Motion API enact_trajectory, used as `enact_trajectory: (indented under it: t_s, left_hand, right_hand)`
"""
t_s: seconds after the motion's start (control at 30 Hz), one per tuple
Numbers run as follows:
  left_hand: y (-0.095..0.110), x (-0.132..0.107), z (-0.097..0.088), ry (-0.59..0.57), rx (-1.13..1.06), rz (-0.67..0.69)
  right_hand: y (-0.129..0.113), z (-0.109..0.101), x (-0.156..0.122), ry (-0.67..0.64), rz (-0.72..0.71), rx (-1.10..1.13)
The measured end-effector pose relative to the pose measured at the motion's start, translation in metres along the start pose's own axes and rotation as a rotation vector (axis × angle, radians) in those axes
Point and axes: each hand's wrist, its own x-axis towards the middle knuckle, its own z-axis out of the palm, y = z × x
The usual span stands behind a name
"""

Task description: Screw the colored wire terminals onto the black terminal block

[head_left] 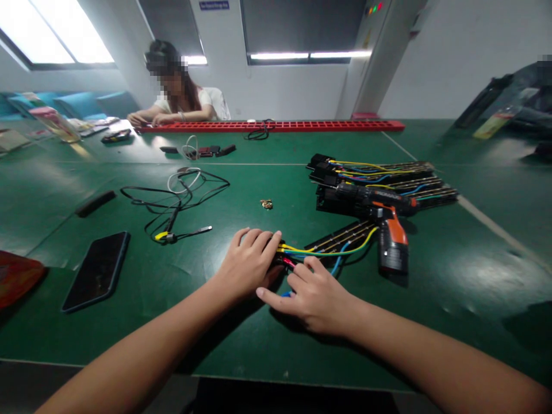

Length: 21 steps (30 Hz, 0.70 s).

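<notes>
My left hand is closed over the end of a black strip assembly, and its fingers hide most of that end. Yellow, green and blue wires come out from beside its fingertips and run right along the black strip. My right hand is curled at the same end, its fingertips on a red wire. A bit of blue wire shows by the right thumb, which points left. Just beyond the hands, a small pile of brass-coloured screws lies on the green table.
An orange and black cordless drill lies on the right, against several wired black strips. On the left are a phone and tangled black cables. Across the table, a person sits behind a long red rack.
</notes>
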Motion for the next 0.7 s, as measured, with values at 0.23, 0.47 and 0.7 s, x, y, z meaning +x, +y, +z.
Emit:
enact_trajectory:
  t_s: [0.23,0.47,0.7]
  left_hand:
    - [0.015,-0.002,0.002,0.007,0.007,-0.093]
    - [0.018,-0.002,-0.001,-0.007,-0.021,-0.115]
    - [0.017,-0.003,0.003,-0.007,0.022,-0.116]
  right_hand:
    - [-0.007,0.000,0.003,-0.080,0.010,0.008]
    - [-0.008,0.001,0.004,-0.039,0.017,0.034]
    - [-0.009,0.001,0.004,-0.053,0.041,0.020]
